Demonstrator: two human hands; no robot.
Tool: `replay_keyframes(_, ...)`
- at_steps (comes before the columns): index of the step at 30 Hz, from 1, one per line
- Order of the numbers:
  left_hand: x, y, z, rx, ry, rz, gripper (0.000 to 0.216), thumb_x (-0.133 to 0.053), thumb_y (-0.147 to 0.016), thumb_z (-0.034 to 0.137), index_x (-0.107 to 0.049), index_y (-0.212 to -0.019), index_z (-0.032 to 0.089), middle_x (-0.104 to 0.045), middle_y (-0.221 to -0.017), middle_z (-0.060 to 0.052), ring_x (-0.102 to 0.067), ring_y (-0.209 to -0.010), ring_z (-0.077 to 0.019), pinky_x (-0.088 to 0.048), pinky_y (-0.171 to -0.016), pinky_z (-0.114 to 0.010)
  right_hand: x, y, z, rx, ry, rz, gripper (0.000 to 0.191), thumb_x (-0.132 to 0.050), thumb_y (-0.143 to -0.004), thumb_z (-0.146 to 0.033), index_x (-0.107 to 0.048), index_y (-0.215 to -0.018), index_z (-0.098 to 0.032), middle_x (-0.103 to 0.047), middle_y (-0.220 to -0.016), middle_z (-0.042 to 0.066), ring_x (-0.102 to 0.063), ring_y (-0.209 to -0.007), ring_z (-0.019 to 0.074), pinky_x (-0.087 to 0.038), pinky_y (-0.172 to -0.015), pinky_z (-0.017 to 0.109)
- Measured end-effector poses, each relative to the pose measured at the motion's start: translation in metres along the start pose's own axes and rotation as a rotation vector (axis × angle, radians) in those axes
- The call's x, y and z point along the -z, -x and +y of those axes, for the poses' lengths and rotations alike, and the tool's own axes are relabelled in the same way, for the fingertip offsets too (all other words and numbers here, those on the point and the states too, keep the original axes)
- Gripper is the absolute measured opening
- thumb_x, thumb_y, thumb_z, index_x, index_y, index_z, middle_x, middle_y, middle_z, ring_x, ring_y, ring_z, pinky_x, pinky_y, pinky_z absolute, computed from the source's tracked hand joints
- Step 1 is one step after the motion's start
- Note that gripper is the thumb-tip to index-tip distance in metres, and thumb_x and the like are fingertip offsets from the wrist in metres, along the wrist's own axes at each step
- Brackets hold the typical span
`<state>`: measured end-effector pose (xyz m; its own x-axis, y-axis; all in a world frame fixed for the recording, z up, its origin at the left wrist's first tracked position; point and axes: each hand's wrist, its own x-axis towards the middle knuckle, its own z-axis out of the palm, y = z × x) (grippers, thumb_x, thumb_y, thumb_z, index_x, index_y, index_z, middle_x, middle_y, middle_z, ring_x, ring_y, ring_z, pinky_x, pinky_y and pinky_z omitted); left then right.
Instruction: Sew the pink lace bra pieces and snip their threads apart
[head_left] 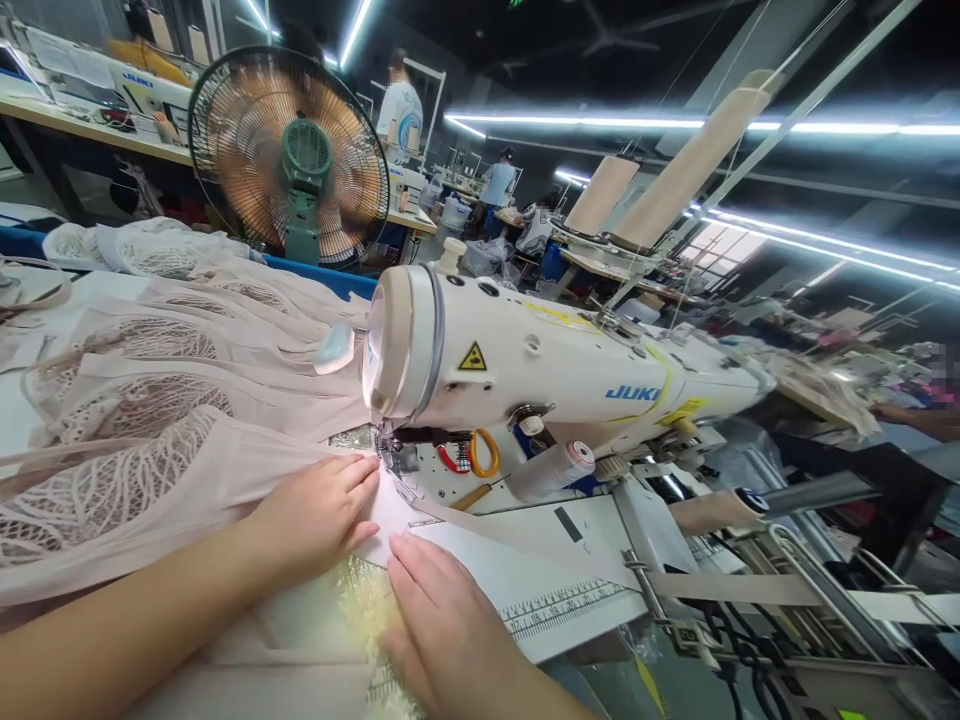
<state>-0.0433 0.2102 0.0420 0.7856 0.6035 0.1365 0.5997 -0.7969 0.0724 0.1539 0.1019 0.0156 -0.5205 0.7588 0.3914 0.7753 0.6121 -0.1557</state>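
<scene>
A white sewing machine [510,350] with blue lettering stands before me, its presser foot [386,445] down near the cloth. My left hand [319,510] lies flat on pale pink fabric [277,440], fingertips close beside the foot and thumb spread apart. Nearer to me, my right hand [446,610] rests with stretched fingers at the edge of the fabric, beside a pale yellow lacy patch [364,600]. The right thumb is mostly hidden. Pink garment pieces with lace panels [165,460] spread out to the left.
Orange-handled scissors [484,455] and a thread cone [551,470] lie under the machine arm. A printed ruler [562,605] runs along the table. Behind stands a large fan [292,150]. A metal tape-feeding frame [750,600] is at right; people work farther back.
</scene>
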Motion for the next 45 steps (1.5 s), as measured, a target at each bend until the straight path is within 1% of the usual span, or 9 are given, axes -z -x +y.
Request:
replay_keyframes(8,0.004,-0.006,-0.013,0.002,-0.036,0.017,0.041,-0.053,-0.087,0.026,-0.057,-0.123,0.005,-0.058,-0.126,-0.021,-0.060,-0.108,-0.0312,-0.053,-0.088,-0.042,-0.006,-0.012,-0.003,-0.072,-0.004,-0.049,0.051,-0.048,-0.092,-0.042,-0.054,-0.129,-0.007,-0.054,-0.134,0.014,-0.048,-0.124,0.0266,-0.039,-0.107,0.038)
replay_keyframes(13,0.005,0.005,0.001,-0.127,-0.165,0.053,0.029,-0.044,-0.089,0.015,-0.071,-0.095,0.015,-0.066,-0.118,-0.013,-0.062,-0.100,-0.0293,-0.052,-0.087,-0.045,-0.010,-0.025,-0.006,-0.092,-0.009,-0.009,0.055,-0.051,-0.090,-0.042,-0.054,-0.127,-0.003,-0.055,-0.132,0.017,-0.048,-0.124,0.0295,-0.039,-0.108,0.039)
replay_keyframes(17,-0.001,0.023,0.016,-0.049,-0.178,-0.072,0.055,-0.052,-0.071,0.004,-0.060,-0.124,0.011,-0.059,-0.132,-0.014,-0.065,-0.089,-0.0262,-0.057,-0.073,-0.037,-0.011,-0.033,-0.008,-0.106,-0.036,-0.015,0.055,-0.054,-0.088,-0.040,-0.054,-0.127,-0.001,-0.055,-0.131,0.018,-0.049,-0.123,0.0308,-0.040,-0.107,0.041)
replay_keyframes(19,-0.001,0.028,0.015,-0.034,-0.175,-0.135,0.063,-0.054,-0.067,0.002,-0.056,-0.129,0.012,-0.056,-0.135,-0.013,-0.065,-0.088,-0.0257,-0.057,-0.070,-0.036,-0.011,-0.034,-0.009,-0.110,-0.045,-0.007,0.055,-0.054,-0.088,-0.040,-0.054,-0.127,-0.001,-0.054,-0.133,0.018,-0.048,-0.124,0.0308,-0.041,-0.107,0.040)
replay_keyframes(23,0.002,0.028,0.002,-0.068,-0.123,-0.044,0.050,-0.052,-0.077,0.008,-0.060,-0.125,0.021,-0.060,-0.132,-0.008,-0.062,-0.082,-0.0224,-0.054,-0.072,-0.036,-0.013,-0.033,-0.007,-0.094,-0.040,0.016,0.054,-0.052,-0.089,-0.041,-0.055,-0.125,-0.001,-0.053,-0.133,0.020,-0.048,-0.123,0.0306,-0.040,-0.107,0.039)
replay_keyframes(30,0.003,0.017,-0.027,-0.212,-0.180,0.081,0.035,-0.043,-0.090,0.018,-0.063,-0.120,0.016,-0.062,-0.129,-0.006,-0.059,-0.084,-0.0220,-0.051,-0.074,-0.036,-0.013,-0.030,-0.002,-0.082,-0.068,0.022,0.050,-0.050,-0.090,-0.040,-0.055,-0.124,-0.003,-0.052,-0.134,0.019,-0.045,-0.126,0.0292,-0.036,-0.109,0.037)
replay_keyframes(38,0.006,0.010,-0.044,-0.144,-0.183,0.075,0.035,-0.041,-0.094,0.025,-0.062,-0.122,0.020,-0.060,-0.132,-0.004,-0.058,-0.107,-0.0263,-0.049,-0.087,-0.038,-0.013,-0.030,-0.001,-0.096,-0.098,-0.041,0.050,-0.051,-0.090,-0.040,-0.052,-0.125,-0.005,-0.049,-0.138,0.017,-0.042,-0.129,0.0281,-0.034,-0.110,0.038)
replay_keyframes(43,0.011,0.004,-0.048,-0.090,-0.159,0.063,0.036,-0.041,-0.093,0.026,-0.064,-0.120,0.021,-0.063,-0.127,-0.007,-0.059,-0.110,-0.0294,-0.050,-0.089,-0.042,-0.006,-0.030,-0.004,-0.092,-0.074,0.035,0.043,-0.048,-0.091,-0.037,-0.052,-0.122,-0.008,-0.052,-0.134,0.017,-0.045,-0.126,0.0274,-0.036,-0.108,0.040)
replay_keyframes(45,0.013,0.000,-0.049,-0.066,-0.158,0.059,0.037,-0.041,-0.093,0.029,-0.065,-0.120,0.020,-0.065,-0.124,-0.009,-0.059,-0.111,-0.0307,-0.050,-0.090,-0.045,-0.007,-0.030,-0.013,-0.048,-0.099,0.057,0.037,-0.046,-0.091,-0.038,-0.055,-0.115,-0.012,-0.058,-0.126,0.015,-0.053,-0.115,0.0263,-0.043,-0.099,0.041)
